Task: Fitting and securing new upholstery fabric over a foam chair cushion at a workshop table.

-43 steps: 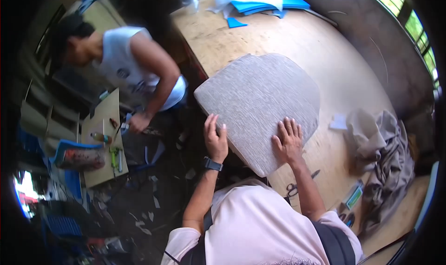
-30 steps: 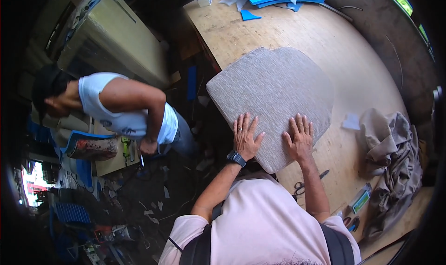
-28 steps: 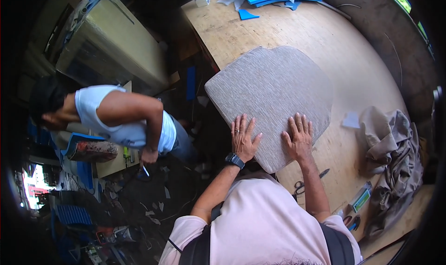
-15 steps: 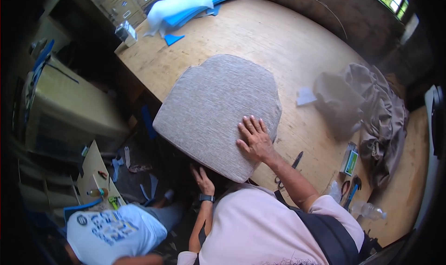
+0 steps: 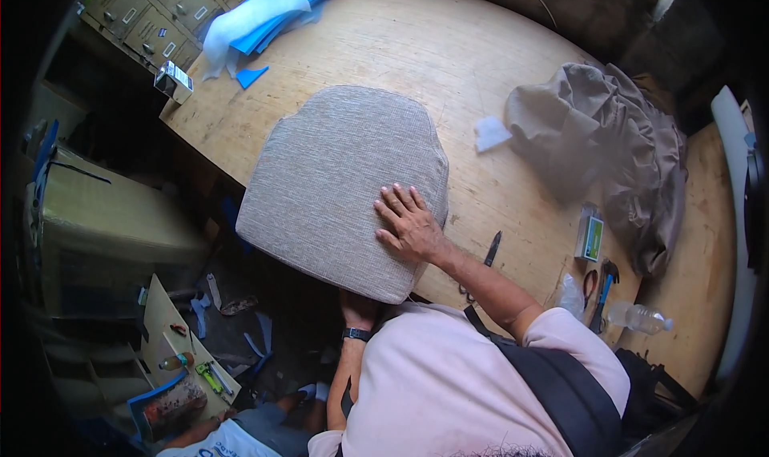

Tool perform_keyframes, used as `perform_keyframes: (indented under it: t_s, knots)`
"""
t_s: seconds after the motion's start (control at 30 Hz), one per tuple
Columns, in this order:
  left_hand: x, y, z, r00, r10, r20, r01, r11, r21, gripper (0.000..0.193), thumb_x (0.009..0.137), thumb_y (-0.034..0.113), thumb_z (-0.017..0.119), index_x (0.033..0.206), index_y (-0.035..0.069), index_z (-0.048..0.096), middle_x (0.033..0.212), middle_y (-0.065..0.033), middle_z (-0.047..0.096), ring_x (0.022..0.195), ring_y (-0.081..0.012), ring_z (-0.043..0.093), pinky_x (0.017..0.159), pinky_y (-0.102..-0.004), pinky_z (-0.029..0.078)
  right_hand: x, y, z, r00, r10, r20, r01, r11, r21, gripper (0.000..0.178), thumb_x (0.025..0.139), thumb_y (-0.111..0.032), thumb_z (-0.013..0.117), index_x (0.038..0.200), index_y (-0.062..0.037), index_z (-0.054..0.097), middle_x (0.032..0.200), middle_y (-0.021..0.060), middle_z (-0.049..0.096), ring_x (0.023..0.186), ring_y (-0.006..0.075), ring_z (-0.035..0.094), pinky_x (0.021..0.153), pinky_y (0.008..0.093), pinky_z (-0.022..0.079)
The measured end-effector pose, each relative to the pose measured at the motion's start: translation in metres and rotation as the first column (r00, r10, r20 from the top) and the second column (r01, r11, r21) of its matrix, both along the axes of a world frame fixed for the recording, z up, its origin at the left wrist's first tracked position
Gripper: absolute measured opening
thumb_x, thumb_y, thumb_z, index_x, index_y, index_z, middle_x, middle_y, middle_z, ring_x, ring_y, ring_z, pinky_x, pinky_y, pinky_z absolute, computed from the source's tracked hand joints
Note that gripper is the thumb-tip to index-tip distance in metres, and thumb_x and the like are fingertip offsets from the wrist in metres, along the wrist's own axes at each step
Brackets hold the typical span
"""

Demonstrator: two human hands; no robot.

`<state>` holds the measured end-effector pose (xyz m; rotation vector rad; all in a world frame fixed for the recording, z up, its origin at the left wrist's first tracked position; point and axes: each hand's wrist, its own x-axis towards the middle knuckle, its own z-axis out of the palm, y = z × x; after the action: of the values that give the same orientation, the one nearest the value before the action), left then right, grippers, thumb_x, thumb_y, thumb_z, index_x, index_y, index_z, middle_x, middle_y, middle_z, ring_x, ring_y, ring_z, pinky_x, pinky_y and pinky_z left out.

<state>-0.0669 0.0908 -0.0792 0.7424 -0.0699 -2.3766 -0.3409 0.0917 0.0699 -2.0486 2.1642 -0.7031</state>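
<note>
A grey woven-fabric seat cushion (image 5: 328,169) lies on the wooden table (image 5: 448,32), its near edge sticking out past the table's edge. My right hand (image 5: 410,228) rests flat on top of it near the right side, fingers spread and holding nothing. Below the near edge, my left hand (image 5: 358,309) reaches under the cushion. Its fingers are hidden there, so their grip does not show. Scissors (image 5: 490,253) lie on the table, partly covered by my right forearm.
Brown fabric (image 5: 593,136) is heaped at the right, with a white scrap (image 5: 491,133) beside it. Nearer are a small box (image 5: 590,234), a blue-handled tool (image 5: 606,289) and a plastic bottle (image 5: 641,318). Blue foam (image 5: 272,24) lies far left. A co-worker (image 5: 232,437) is low at the left.
My left hand has slid farther under the cushion, hiding its fingers. My right hand stays flat on top. The view has shifted, and the co-worker at the lower left has moved mostly out of it.
</note>
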Motion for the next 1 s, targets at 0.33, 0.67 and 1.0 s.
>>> perform_keyframes:
  t_s: [0.33,0.67,1.0]
  knots:
    - [0.02,0.03,-0.057,0.923,-0.198,0.329,0.22,0.975,-0.033,0.049,0.101,0.031,0.053,0.144,0.008,0.046,0.14,-0.0074,0.053,0.125,-0.0253,0.052,0.106,-0.0409,0.045,0.011,0.006,-0.011,1.0,0.023,0.012,-0.023,1.0,0.013,0.062,0.096,-0.047,0.053,0.144,-0.008,0.048,0.156,0.0179,0.035,0.148,0.036,0.026,0.122,0.0516,0.014]
    - [-0.017,0.022,-0.032,0.88,-0.277,0.386,0.328,0.942,-0.071,0.059,0.095,0.04,0.065,0.142,0.009,0.047,0.136,-0.0054,0.055,0.12,-0.0215,0.054,0.105,-0.0386,0.045,0.002,-0.008,-0.003,0.996,-0.023,-0.081,0.017,0.997,-0.072,0.06,0.096,-0.048,0.053,0.142,-0.0098,0.051,0.154,0.0162,0.04,0.145,0.0353,0.031,0.12,0.0515,0.019]
    - [-0.001,0.003,0.001,0.898,0.118,0.424,-0.022,0.974,-0.224,0.055,0.096,0.036,0.057,0.139,0.003,0.049,0.133,-0.0083,0.06,0.119,-0.0225,0.058,0.1,-0.04,0.05,0.043,-0.011,-0.011,0.998,0.048,0.029,-0.043,0.987,-0.152,0.054,0.092,-0.039,0.062,0.136,-0.0061,0.056,0.149,0.019,0.045,0.141,0.0397,0.035,0.118,0.0558,0.02]
